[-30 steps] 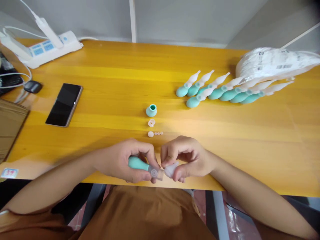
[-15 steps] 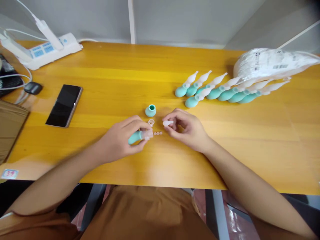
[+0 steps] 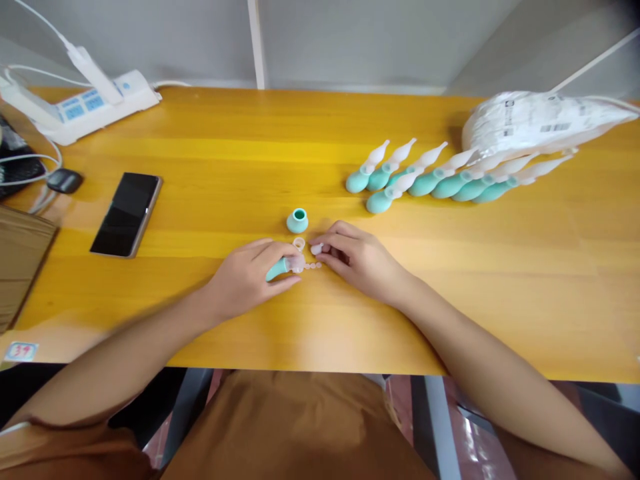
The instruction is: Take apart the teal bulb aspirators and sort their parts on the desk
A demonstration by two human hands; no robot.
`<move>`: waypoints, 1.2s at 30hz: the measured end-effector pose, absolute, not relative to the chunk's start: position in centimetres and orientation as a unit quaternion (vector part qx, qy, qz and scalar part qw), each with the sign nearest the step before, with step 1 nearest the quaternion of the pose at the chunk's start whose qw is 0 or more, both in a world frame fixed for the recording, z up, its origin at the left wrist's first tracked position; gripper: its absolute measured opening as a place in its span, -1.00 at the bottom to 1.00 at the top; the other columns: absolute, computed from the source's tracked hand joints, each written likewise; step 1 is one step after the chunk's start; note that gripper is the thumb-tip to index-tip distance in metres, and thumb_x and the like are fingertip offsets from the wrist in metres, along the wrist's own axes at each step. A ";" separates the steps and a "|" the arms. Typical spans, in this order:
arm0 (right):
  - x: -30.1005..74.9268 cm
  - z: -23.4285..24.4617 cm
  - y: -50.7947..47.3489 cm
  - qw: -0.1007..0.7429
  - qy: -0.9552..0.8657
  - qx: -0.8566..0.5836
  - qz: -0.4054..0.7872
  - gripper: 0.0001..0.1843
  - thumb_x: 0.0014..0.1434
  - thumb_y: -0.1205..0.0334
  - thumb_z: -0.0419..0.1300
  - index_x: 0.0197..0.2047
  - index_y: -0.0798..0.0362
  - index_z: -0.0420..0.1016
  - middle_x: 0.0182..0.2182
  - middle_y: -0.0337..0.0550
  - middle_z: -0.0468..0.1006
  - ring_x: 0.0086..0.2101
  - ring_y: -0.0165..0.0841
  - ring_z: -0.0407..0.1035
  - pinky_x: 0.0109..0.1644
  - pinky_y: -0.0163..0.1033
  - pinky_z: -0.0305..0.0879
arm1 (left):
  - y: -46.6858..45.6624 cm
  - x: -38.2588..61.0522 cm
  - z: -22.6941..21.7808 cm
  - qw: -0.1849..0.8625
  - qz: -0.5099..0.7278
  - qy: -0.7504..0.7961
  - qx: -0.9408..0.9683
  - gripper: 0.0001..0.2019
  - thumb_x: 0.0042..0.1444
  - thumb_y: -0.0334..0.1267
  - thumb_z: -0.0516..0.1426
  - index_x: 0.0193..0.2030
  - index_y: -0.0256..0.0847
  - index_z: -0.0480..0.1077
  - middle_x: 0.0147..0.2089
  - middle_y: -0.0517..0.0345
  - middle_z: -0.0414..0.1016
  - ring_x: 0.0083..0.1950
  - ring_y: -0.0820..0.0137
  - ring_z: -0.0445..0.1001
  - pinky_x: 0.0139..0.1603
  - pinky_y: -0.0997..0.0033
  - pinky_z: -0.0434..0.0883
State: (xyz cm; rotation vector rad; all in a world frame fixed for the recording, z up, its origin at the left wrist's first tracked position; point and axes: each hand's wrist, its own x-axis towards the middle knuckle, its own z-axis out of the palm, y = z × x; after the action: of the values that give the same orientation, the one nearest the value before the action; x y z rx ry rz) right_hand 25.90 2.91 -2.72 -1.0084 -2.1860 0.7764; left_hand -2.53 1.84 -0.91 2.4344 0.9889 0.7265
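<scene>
Left hand [image 3: 250, 277]: fingers bent over mint-green rubbery bulb [image 3: 276, 269] with clear plastic neck [image 3: 297, 263], low over yellow wooden surface [image 3: 320, 333]; can't tell if gripping. Right hand [image 3: 365, 260]: fingers pinch small white rounded piece [image 3: 317, 249] near tiny clear discs [image 3: 313, 266]. Looks like laying-out step; next move seems to need gentle letting-go.

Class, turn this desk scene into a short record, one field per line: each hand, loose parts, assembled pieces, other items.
Left hand: touching a teal piece with a clear end
Right hand: pinching a small whitish part
Loose parts: upright open-topped teal bulb; clear ring; small pale discs in a row
Assembled pieces: teal bulbs with whitish nozzles, near a white plastic bag
Other items: smartphone; power strip; number label
</scene>
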 end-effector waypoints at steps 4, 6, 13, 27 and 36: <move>25.8 -2.7 3.0 0.301 -0.825 -0.378 0.294 -0.78 0.51 0.38 0.25 0.11 -0.03 0.65 -0.05 -0.01 0.64 -0.18 -0.23 0.59 -0.04 -0.09 0.61 | 1.7 -2.3 -0.9 0.185 0.268 0.343 0.881 -0.85 0.50 -0.22 0.32 0.10 -0.12 0.50 -0.01 0.13 0.78 0.00 0.30 0.76 0.12 0.30 0.62; 25.8 -2.6 3.0 0.300 -0.826 -0.378 0.291 -0.78 0.51 0.38 0.25 0.11 -0.03 0.66 -0.05 -0.01 0.65 -0.16 -0.22 0.60 -0.01 -0.07 0.63 | 1.7 -2.1 -0.9 0.176 0.267 0.342 0.884 -0.91 0.53 -0.25 0.27 0.09 -0.13 0.50 -0.03 0.13 0.77 -0.02 0.31 0.75 0.11 0.30 0.62; 25.8 -2.2 3.1 0.296 -0.834 -0.364 0.291 -0.79 0.58 0.30 0.21 0.12 -0.02 0.68 -0.05 0.00 0.65 -0.09 -0.17 0.63 0.06 -0.01 0.63 | 1.8 -1.8 -1.0 0.165 0.288 0.336 0.882 -0.87 0.49 -0.38 0.26 0.09 -0.14 0.47 0.03 0.10 0.77 0.06 0.29 0.75 0.17 0.29 0.61; 25.3 -2.2 2.9 0.295 -0.831 -0.360 0.303 -0.86 0.57 0.31 0.25 0.09 0.00 0.63 -0.12 -0.08 0.62 -0.27 -0.31 0.52 -0.16 -0.18 0.49 | 2.1 -1.6 -1.1 0.120 0.307 0.356 0.874 -0.84 0.48 -0.40 0.28 0.11 -0.14 0.46 0.03 0.12 0.79 -0.05 0.28 0.73 0.07 0.29 0.60; 25.1 -2.3 2.8 0.313 -0.829 -0.352 0.302 -0.91 0.54 0.34 0.29 0.04 0.02 0.62 -0.16 -0.14 0.55 -0.33 -0.37 0.46 -0.22 -0.23 0.43 | 2.3 -1.7 -1.3 0.117 0.324 0.354 0.869 -0.81 0.47 -0.38 0.34 0.11 -0.16 0.47 0.00 0.10 0.76 -0.02 0.27 0.74 0.07 0.30 0.60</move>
State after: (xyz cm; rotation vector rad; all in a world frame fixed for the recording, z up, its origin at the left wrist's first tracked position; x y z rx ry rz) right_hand 25.08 2.81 -2.30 -0.9283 -2.1855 0.7957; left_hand -1.73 2.26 -1.35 2.5444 1.0358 0.9492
